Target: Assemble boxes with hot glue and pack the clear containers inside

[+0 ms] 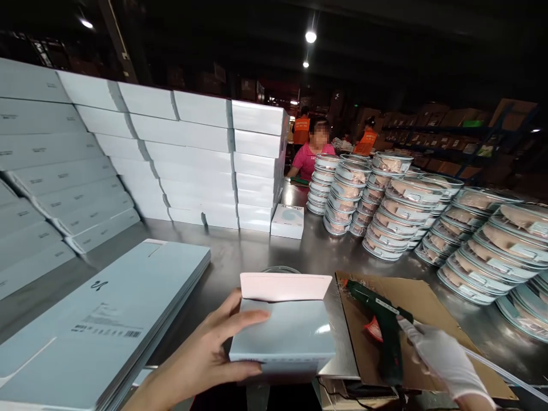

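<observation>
A light blue box (285, 330) sits in my bare left hand (214, 342), with the fingers over its top and the thumb along its near side. Its pale pink flap (286, 286) stands up at the far edge. On the right, a dark green glue gun (383, 319) with a red-orange trigger lies on a cardboard sheet, nozzle toward the far left. My right hand (443, 357), in a white glove, is at the gun's rear end, fingers curled around the long translucent glue stick (505, 374) that runs into it. Part of the stick is hidden by the glove.
Flat light blue cartons (107, 319) lie stacked at left. White boxes (197, 154) form a wall behind, with a single box (287, 221) beside it. Stacked round lidded containers (406, 211) line the right. The cardboard sheet (419, 291) lies on the metal table (240, 251). A person in pink (306, 161) sits opposite.
</observation>
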The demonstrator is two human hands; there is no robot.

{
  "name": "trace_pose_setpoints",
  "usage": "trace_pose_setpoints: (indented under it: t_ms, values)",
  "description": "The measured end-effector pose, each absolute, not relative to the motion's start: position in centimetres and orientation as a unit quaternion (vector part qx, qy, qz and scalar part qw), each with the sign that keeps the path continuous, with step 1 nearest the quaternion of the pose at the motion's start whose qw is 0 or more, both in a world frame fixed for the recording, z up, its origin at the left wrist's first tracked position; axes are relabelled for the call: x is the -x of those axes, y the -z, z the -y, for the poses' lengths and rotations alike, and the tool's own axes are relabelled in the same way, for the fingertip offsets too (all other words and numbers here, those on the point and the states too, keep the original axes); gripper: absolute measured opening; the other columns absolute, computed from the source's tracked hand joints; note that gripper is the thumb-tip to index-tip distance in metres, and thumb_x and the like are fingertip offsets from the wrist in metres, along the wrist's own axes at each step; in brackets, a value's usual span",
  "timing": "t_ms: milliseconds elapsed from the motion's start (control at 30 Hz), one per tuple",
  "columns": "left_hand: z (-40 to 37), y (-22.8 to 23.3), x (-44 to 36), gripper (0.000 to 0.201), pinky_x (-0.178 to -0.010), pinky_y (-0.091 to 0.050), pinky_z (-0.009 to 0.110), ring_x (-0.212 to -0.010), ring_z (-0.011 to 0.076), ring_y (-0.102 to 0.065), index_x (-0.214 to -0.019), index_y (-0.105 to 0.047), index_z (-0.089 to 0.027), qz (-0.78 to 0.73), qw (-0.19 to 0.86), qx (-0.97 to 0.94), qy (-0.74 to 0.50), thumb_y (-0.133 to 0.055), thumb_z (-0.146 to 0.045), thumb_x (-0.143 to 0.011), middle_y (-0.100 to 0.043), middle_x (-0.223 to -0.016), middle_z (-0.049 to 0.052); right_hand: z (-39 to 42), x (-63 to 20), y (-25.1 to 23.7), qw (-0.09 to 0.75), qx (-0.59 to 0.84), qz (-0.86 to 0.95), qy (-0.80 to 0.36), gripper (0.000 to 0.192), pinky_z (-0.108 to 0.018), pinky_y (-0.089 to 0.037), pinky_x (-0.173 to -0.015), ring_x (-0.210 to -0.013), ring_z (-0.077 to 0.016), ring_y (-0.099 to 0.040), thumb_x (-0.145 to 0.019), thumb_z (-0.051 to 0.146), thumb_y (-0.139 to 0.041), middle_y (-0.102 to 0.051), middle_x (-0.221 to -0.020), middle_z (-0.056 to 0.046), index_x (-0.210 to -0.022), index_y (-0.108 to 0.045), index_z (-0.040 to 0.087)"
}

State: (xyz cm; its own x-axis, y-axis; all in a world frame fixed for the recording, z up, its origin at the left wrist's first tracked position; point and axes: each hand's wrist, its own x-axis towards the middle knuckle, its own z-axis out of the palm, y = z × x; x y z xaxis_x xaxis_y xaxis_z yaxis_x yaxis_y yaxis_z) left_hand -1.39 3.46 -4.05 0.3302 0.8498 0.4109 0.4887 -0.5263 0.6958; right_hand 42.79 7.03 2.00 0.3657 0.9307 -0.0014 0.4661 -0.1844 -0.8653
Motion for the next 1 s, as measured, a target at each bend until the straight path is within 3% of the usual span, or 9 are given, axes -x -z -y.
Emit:
trace_pose_setpoints:
  t_ms: [100,200,267,333,433,533,733,900,1000]
  values:
    - [-3.6,2.8,1.0,0.054,-0.094,-0.062,0.034,-0.123,0.0306,-0.069,-0.134,-0.068,-0.043,-0.410,0.254,-0.774,-0.410,-0.081,-0.054,-0.082,-0.063,-0.142,0.009,-6.4,-39.7,-3.6,0.431,0.643,0.556,-0.302,0.047,-0.037,-0.062,-0.076,-0.079,-0.0299,-0.078,-0.063,0.053,-0.088,-0.082,-0.087,-0.009,-0.100,-0.079,0.026]
    - [-3.5,2.2,0.9,0.054,-0.097,-0.061,0.035,-0.125,0.0310,-0.067,-0.132,-0.069,-0.042,-0.407,0.238,-0.770,-0.429,-0.084,-0.050,-0.081,-0.062,-0.140,0.009,-6.4,-34.8,-3.7,0.409,0.426,0.701,-0.400,0.114,-0.046,-0.039,-0.119,-0.138,-0.0288,-0.058,-0.067,0.050,-0.091,-0.056,-0.155,-0.010,-0.161,-0.029,0.037]
    - [-3.4,1.9,0.5,0.050,-0.091,-0.063,0.034,-0.119,0.0303,-0.070,-0.128,-0.071,-0.039,-0.390,0.216,-0.777,-0.445,-0.085,-0.048,-0.081,-0.064,-0.136,0.010,-6.7,-32.7,-3.1,0.373,0.347,0.744,-0.432,0.122,-0.052,-0.029,-0.123,-0.144,-0.0288,-0.052,-0.067,0.049,-0.093,-0.054,-0.157,-0.010,-0.164,-0.018,0.041]
    - [-3.4,1.8,-0.4,0.044,-0.089,-0.064,0.037,-0.116,0.0309,-0.072,-0.124,-0.071,-0.035,-0.356,0.191,-0.775,-0.486,-0.083,-0.047,-0.083,-0.064,-0.133,0.011,-7.2,-32.0,-2.2,0.381,0.330,0.753,-0.422,0.109,-0.054,-0.030,-0.122,-0.138,-0.0295,-0.058,-0.070,0.048,-0.092,-0.064,-0.144,-0.010,-0.160,-0.030,0.041]
    - [-3.8,2.4,-1.8,0.047,-0.098,-0.060,0.050,-0.126,0.0317,-0.066,-0.134,-0.049,-0.040,-0.303,0.167,-0.739,-0.579,-0.071,-0.049,-0.093,-0.058,-0.133,0.010,-7.4,-32.1,-1.5,0.413,0.287,0.766,-0.401,0.077,-0.050,-0.040,-0.117,-0.132,-0.0288,-0.063,-0.080,0.043,-0.086,-0.069,-0.135,-0.008,-0.148,-0.050,0.040]
    - [-4.3,2.8,-2.3,0.058,-0.106,-0.054,0.056,-0.130,0.0265,-0.060,-0.144,-0.027,-0.051,-0.268,0.150,-0.728,-0.613,-0.063,-0.045,-0.099,-0.055,-0.124,0.005,-7.0,-31.7,-1.9,0.397,0.247,0.804,-0.367,0.069,-0.045,-0.043,-0.116,-0.136,-0.0249,-0.059,-0.088,0.030,-0.078,-0.071,-0.127,-0.004,-0.148,-0.047,0.044]
    - [-4.1,0.2,-0.5,0.025,-0.107,-0.055,0.041,-0.135,0.0298,-0.056,-0.116,-0.076,-0.037,-0.272,0.159,-0.813,-0.489,-0.072,-0.025,-0.094,-0.060,-0.116,0.007,-6.8,-29.3,-4.2,0.328,0.144,0.916,-0.181,0.059,-0.046,-0.045,-0.115,-0.136,-0.0257,-0.052,-0.090,0.018,-0.068,-0.064,-0.127,-0.008,-0.144,-0.050,0.032]
    - [-3.9,-1.1,-0.8,0.023,-0.112,-0.050,0.049,-0.141,0.0333,-0.054,-0.113,-0.078,-0.030,-0.272,0.227,-0.808,-0.471,-0.077,-0.024,-0.091,-0.061,-0.142,0.014,-7.0,-29.2,-4.6,0.293,0.132,0.938,-0.129,0.052,-0.047,-0.042,-0.118,-0.142,-0.0220,-0.046,-0.095,0.012,-0.061,-0.063,-0.133,-0.007,-0.141,-0.049,0.033]
    - [-3.8,-0.6,-0.6,0.019,-0.109,-0.053,0.046,-0.132,0.0315,-0.063,-0.106,-0.081,-0.032,-0.291,0.268,-0.748,-0.534,-0.081,-0.029,-0.088,-0.069,-0.135,0.010,-6.4,-30.2,-3.1,0.334,0.212,0.914,-0.091,0.063,-0.054,-0.033,-0.124,-0.157,-0.0295,-0.027,-0.096,0.023,-0.065,-0.041,-0.163,-0.009,-0.153,-0.040,0.033]
